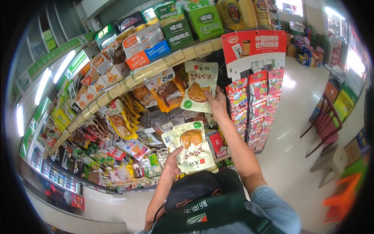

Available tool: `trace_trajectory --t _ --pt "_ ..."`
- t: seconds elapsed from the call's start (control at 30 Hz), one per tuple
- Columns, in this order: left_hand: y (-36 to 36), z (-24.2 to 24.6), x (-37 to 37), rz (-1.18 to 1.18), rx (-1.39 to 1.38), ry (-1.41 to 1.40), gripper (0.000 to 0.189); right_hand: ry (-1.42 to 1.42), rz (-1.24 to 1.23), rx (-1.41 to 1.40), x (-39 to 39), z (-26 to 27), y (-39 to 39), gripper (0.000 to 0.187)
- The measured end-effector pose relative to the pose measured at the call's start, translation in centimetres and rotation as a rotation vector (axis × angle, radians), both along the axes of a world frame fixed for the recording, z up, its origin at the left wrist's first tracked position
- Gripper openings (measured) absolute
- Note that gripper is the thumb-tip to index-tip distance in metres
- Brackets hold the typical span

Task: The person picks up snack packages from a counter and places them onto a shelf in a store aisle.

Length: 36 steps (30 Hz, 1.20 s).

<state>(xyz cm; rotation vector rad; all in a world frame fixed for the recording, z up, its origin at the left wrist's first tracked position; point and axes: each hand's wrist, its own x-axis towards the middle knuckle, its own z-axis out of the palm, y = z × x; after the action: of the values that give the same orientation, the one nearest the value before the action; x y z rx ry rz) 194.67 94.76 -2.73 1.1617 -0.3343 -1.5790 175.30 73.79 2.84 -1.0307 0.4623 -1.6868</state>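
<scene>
My left hand (173,161) grips cream-coloured pouches of packaged chicken in front of my chest; the top pouch (191,147) lies upside down to my view, with a green round mark near its upper edge. My right hand (216,103) reaches up to the shelf rack and holds the right side of another cream pouch (201,70), which shows brown meat through its window. That pouch is upright beside an orange-edged meat pouch (167,90) hanging on the rack. Whether the upper pouch still hangs from a hook cannot be told.
Snack cartons (177,33) stand on the shelf above a price rail (175,58). Strips of candy packets (258,108) hang under a red sign (254,44) at the right. More hanging packets (119,120) fill the rack leftwards. A dark red chair (325,127) and a stool (331,163) stand on the right.
</scene>
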Motion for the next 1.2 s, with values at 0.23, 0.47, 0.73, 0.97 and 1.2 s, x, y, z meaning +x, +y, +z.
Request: trace_trajectory --t 0.23,0.47,0.73,0.97,1.2 --pt "0.3 -1.2 -2.0 -0.044 -0.025 -0.154 0.053 -0.038 -0.015 -0.058 -0.3 -1.4 -1.5 0.046" --pt "-0.3 -5.0 0.0 -0.055 -0.054 -0.121 0.053 -0.04 -0.051 -0.05 1.1 -3.0 -5.0 0.051" --pt "-1.1 -5.8 -0.1 -0.055 -0.049 -0.151 0.054 -0.022 -0.049 -0.283 0.6 -1.7 -7.6 0.054" --pt "-1.6 -4.8 -0.4 -0.073 -0.029 -0.144 0.054 0.024 0.008 -0.296 -0.1 -1.6 -7.9 0.059" --pt "-2.4 -2.9 -0.7 -0.078 -0.02 -0.14 0.053 0.064 -0.166 -0.28 0.1 -1.0 -8.0 0.051"
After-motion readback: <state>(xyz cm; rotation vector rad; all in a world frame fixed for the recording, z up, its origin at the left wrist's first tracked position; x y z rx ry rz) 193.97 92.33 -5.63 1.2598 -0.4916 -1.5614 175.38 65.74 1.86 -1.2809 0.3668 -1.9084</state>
